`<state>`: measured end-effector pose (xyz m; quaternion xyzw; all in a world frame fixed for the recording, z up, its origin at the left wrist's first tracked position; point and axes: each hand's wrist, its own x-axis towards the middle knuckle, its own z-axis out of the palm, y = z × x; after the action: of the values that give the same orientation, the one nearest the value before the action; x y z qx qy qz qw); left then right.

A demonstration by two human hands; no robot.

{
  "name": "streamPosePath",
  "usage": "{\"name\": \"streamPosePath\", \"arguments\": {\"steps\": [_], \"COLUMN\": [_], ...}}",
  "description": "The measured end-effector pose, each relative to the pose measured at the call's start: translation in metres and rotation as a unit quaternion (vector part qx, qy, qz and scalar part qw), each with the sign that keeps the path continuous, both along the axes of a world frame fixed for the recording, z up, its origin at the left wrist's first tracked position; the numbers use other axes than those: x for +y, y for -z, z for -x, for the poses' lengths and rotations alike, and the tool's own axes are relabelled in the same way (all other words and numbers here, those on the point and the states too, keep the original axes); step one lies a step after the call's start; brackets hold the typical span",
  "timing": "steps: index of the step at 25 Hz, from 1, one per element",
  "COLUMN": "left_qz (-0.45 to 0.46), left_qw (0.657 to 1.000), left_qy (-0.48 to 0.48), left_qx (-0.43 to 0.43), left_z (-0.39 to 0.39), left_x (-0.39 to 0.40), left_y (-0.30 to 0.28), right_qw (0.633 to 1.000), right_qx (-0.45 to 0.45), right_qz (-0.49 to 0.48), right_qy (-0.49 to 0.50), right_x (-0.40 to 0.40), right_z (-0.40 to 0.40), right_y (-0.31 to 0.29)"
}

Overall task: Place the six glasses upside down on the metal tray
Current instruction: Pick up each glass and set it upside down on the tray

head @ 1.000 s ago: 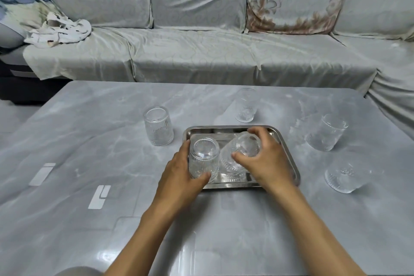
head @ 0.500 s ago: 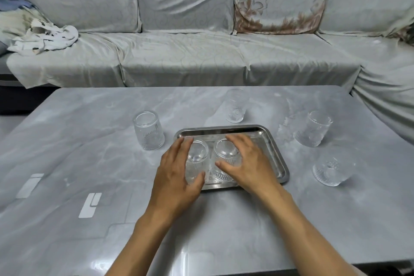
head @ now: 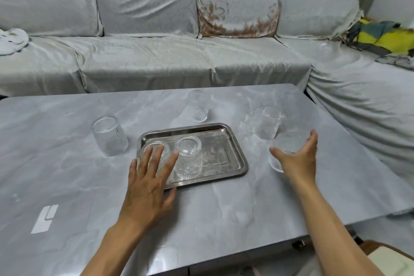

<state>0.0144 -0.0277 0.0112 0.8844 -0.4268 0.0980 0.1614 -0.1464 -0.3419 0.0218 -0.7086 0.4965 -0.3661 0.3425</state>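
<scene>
The metal tray lies at the middle of the grey table. Two ribbed glasses stand upside down at its left end: one in full view and one partly behind my left hand, which hovers open over it, fingers spread. Three glasses stand on the table: one left of the tray, one behind it, one to the right. A further glass lies nearest at the right, with my right hand open around it, fingers curved, not clearly gripping.
A grey-covered sofa runs behind and to the right of the table. A yellow and teal cloth lies on the sofa's right side. White markings show on the table's near left.
Both hands have let go of the two glasses on the tray. My right hand moved right to the nearest glass. My left hand pulled back a little. The camera turned right.
</scene>
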Motion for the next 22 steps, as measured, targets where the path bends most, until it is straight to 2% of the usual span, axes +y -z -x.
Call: {"name": "streamPosePath", "arguments": {"steps": [3, 6, 8, 13, 17, 22], "left_qz": [-0.001, 0.002, 0.008, 0.025, 0.036, 0.047], "left_qw": [1.000, 1.000, 1.000, 0.999, 0.999, 0.999], "left_qy": [0.002, 0.001, 0.003, 0.009, 0.013, 0.018], "left_qx": [0.006, 0.017, 0.020, 0.022, 0.014, 0.006], "left_z": [0.000, -0.001, -0.001, -0.004, -0.004, -0.007], "left_x": [0.000, 0.000, -0.001, 0.001, 0.001, 0.002], "left_y": [-0.002, -0.005, -0.006, -0.004, -0.003, -0.001], "right_qw": [0.991, 0.988, 0.989, 0.980, 0.979, 0.952], "right_qx": [-0.068, -0.069, -0.083, -0.085, -0.079, 0.092], "right_qz": [-0.112, -0.128, -0.124, -0.042, 0.042, 0.183], "right_qy": [0.024, 0.047, 0.022, -0.176, -0.183, -0.226], "right_x": [-0.008, -0.004, 0.001, 0.033, 0.067, 0.079], "right_z": [-0.002, -0.006, -0.009, -0.026, -0.045, -0.075], "right_y": [0.025, 0.033, 0.023, -0.022, -0.035, -0.025]}}
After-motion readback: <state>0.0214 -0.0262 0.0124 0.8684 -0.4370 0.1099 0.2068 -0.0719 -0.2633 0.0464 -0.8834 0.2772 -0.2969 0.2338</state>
